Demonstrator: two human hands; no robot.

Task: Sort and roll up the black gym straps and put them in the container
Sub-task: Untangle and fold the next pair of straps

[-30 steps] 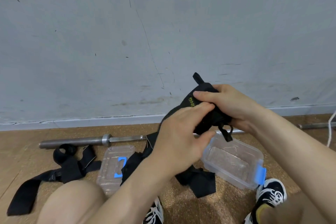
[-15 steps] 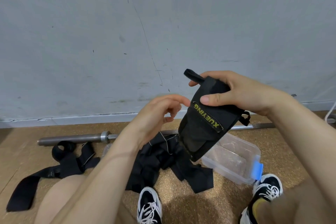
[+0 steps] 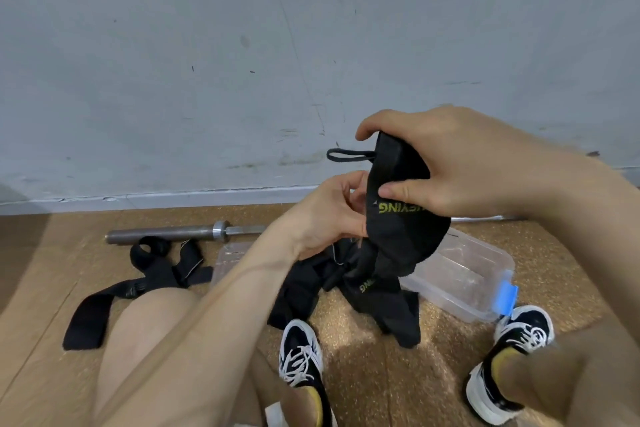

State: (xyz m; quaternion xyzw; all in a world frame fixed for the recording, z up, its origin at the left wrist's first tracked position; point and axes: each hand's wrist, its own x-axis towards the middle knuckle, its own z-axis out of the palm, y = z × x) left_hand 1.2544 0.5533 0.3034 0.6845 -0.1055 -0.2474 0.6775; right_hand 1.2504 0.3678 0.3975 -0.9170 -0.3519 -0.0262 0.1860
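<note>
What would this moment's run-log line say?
right hand: grips black strap | left hand: at strap's edge, grip unclear | container: open, on floor

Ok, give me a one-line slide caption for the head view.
Right hand grips a black gym strap, left hand at its edge; clear container sits on the floor.

Right hand [image 3: 460, 166]: raised at centre-right, back and thumb side toward camera. Fingers curled over top of black strap [image 3: 401, 232], thumb pressed flat across its front face; strap gripped, hanging below hand. Right forearm: bare, enters from right edge, sloping toward lower right corner. Left hand [image 3: 325, 215]: just left of right hand, slightly lower, fingers curled at strap's left edge; whether they pinch it cannot be told. Left forearm: bare, rising diagonally from lower left.
</note>
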